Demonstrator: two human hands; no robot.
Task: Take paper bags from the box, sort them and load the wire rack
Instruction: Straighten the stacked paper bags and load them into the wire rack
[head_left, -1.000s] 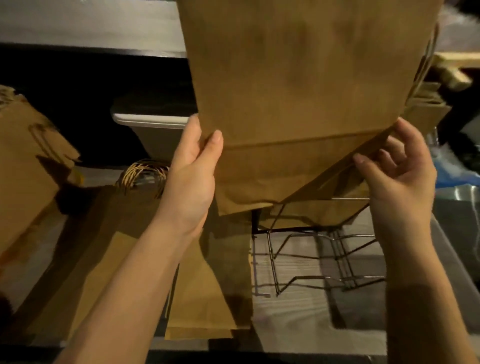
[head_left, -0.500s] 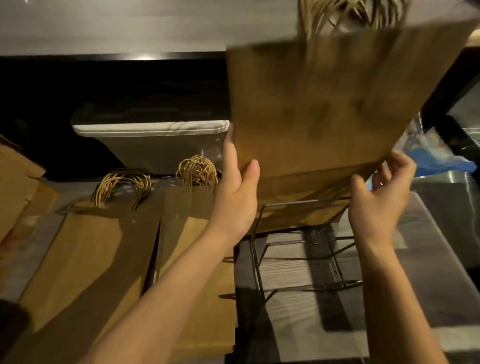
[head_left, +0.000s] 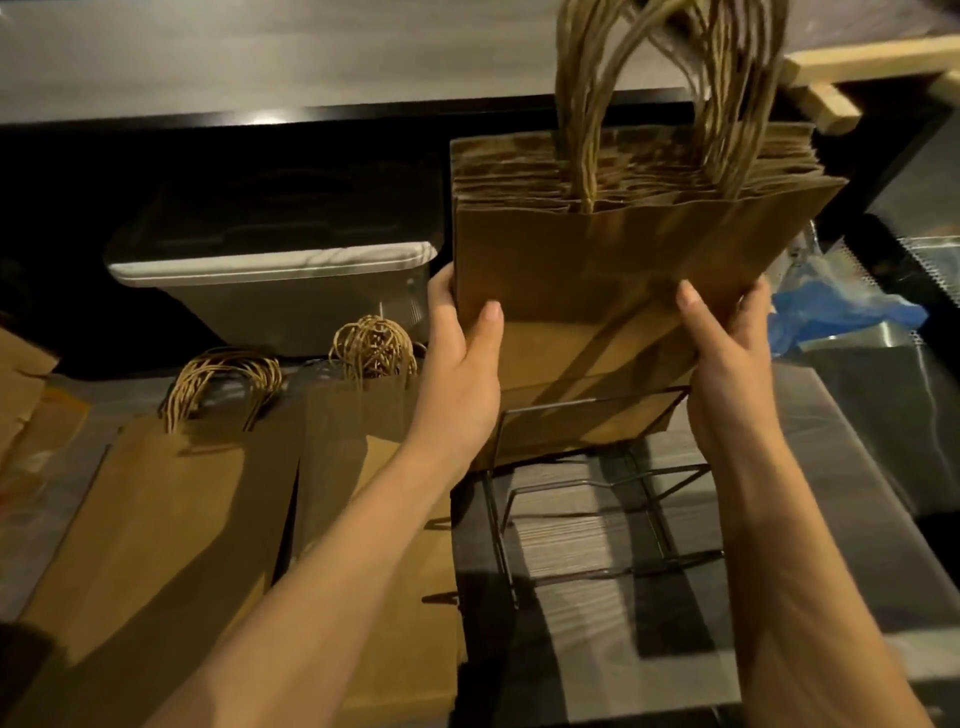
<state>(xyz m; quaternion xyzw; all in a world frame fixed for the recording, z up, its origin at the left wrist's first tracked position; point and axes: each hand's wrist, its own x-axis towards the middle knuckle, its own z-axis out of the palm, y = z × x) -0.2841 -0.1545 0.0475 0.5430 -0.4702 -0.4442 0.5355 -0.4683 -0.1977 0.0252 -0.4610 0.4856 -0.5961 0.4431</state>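
Two hands hold one thick stack (head_left: 618, 270) of folded bags between them, and both are about as near to it as each other. The left hand (head_left: 462, 364) grips the left edge and the right hand (head_left: 727, 358) grips the right edge. Each thumb is pressed on the near face, with the fingers curled round behind. The stack stands on end, its long axis close to upright and leaning a little to the right, with the handles (head_left: 665, 93) pointing up. Its lower end is down in the far slot of the rack (head_left: 597, 499), behind a cross wire (head_left: 587, 402) that passes in front of the paper. I cannot tell whether the bottom edge already rests on the base. From the fingers, the way on is straight down and slightly away from the person. The rack's nearer slots lie open below the wrists. I judge that the next move is to square the stack with the wires and let it settle before the grip loosens, since a lean could fan the bags out. Two more piles (head_left: 156, 519) lie flat on the table (head_left: 841, 447) to the left, well apart from the rack, handles toward a grey bin (head_left: 275, 296).
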